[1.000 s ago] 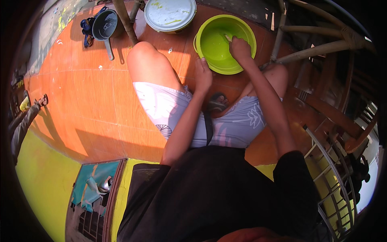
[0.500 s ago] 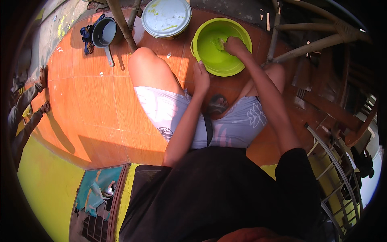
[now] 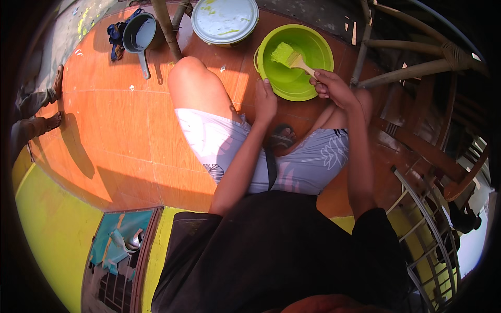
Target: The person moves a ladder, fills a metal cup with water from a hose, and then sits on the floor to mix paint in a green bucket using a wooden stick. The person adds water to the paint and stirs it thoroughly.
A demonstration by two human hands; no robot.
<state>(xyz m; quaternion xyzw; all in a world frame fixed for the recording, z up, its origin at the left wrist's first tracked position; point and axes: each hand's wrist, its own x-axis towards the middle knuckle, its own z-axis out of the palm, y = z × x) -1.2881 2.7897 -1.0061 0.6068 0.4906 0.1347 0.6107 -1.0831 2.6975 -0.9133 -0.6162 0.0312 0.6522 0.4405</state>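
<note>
A lime-green plastic basin [image 3: 324, 49] sits on the floor in front of me, with green paint inside. My right hand [image 3: 335, 88] is closed round the wooden handle of a paintbrush [image 3: 300, 62], above the basin's near right side. Thick green paint coats the bristles, which point left over the inside of the basin. At the basin's near left rim, my left hand [image 3: 265, 99] grips the edge, thumb on the rim; its other fingers are partly hidden.
Left of the basin stands a tub with a paint-smeared white lid [image 3: 224, 20]. Farther left are a grey dipper [image 3: 140, 34] and dark blue sandals [image 3: 116, 36]. Bamboo poles [image 3: 404, 47] rise at the right. Another person's feet [image 3: 55, 121] show at the far left.
The paintbrush has come up from the paint, its coated bristles now fully visible. My right hand has drawn back toward me and right; my left hand stays at the rim.
</note>
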